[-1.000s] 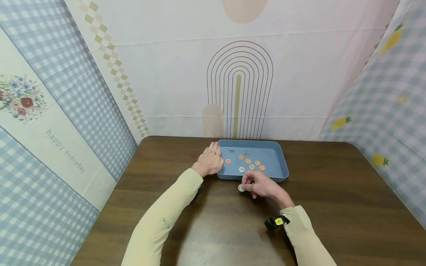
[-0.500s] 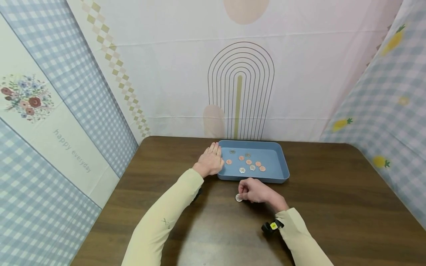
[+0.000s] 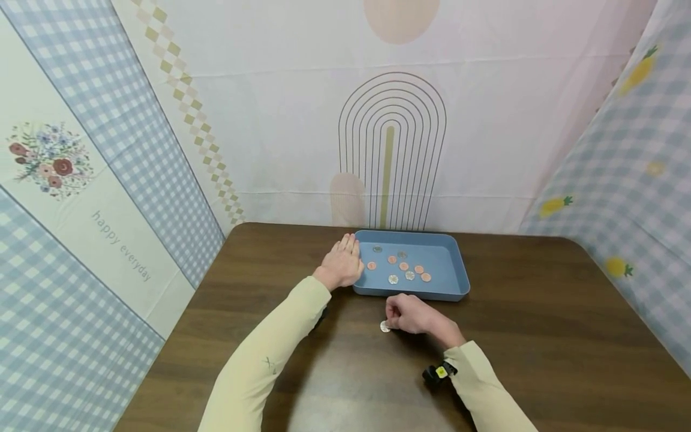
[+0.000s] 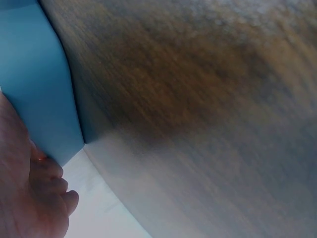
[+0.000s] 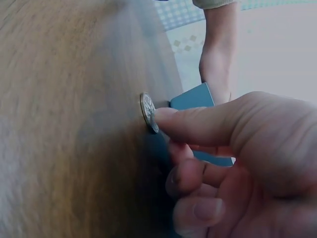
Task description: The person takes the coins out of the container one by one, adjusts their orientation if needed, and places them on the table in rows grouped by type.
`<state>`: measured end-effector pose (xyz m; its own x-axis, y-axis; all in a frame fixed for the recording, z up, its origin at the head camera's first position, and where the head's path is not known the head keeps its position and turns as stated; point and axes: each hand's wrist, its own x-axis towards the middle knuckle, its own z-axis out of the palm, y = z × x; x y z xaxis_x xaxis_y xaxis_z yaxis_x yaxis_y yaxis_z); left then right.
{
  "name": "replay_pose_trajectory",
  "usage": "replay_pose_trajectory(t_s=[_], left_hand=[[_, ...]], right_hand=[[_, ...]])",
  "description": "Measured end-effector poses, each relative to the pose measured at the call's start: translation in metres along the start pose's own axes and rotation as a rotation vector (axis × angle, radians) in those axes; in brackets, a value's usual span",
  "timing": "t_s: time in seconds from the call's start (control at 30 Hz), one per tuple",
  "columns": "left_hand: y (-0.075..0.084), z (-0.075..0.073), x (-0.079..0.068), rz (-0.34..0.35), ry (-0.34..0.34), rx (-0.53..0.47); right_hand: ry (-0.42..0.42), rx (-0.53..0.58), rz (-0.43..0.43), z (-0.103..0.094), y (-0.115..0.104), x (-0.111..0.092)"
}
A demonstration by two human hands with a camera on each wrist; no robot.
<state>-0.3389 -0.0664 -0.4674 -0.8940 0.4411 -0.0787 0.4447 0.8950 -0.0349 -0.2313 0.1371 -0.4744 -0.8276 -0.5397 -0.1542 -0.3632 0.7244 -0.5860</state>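
My right hand (image 3: 408, 314) pinches a silver coin (image 3: 384, 326) between thumb and fingertips, just in front of the blue tray (image 3: 445, 277). In the right wrist view the coin (image 5: 148, 112) stands on a slant at the thumb tip, close over the tabletop. My left hand (image 3: 342, 262) lies along the tray's left side with its fingers straight and together, pointing away. In the left wrist view its fingers (image 4: 48, 183) show beside the tray's outer wall (image 4: 42, 84). Inside the tray several copper coins (image 3: 404, 266) and silver coins (image 3: 393, 279) lie spread out flat.
A brown wooden table (image 3: 540, 324) carries the tray near its back edge. A white patterned cloth (image 3: 270, 138) hangs behind it, with checked cloths on the left and right. A black wrist camera (image 3: 433, 375) sits on the right wrist.
My right hand has moved from the tray's front rim toward the person and slightly left, lowering the pinched coin to the table. The left hand stays at the tray's side.
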Motion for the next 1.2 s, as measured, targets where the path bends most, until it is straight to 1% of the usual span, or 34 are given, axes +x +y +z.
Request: replay_pose_trajectory(t_s=[0.27, 0.5, 0.67, 0.73, 0.97, 1.2], left_hand=[[0.001, 0.000, 0.006, -0.015, 0.015, 0.015], [0.002, -0.001, 0.011, -0.018, 0.009, 0.032], [0.003, -0.001, 0.014, -0.026, 0.019, 0.028], [0.004, -0.002, 0.014, -0.030, 0.022, 0.029], [0.004, 0.000, 0.019, -0.041, 0.020, 0.015], [0.004, -0.001, 0.023, -0.047, 0.021, 0.014]], right_hand=[[0.004, 0.078, -0.019, -0.013, 0.008, 0.000], [0.000, 0.156, -0.045, -0.028, 0.016, 0.001], [0.011, 0.206, -0.041, -0.041, 0.021, 0.004], [0.025, 0.206, -0.047, -0.046, 0.023, 0.005], [0.101, 0.122, -0.069, -0.059, 0.030, 0.010], [0.132, 0.118, -0.050, -0.081, 0.039, 0.011]])
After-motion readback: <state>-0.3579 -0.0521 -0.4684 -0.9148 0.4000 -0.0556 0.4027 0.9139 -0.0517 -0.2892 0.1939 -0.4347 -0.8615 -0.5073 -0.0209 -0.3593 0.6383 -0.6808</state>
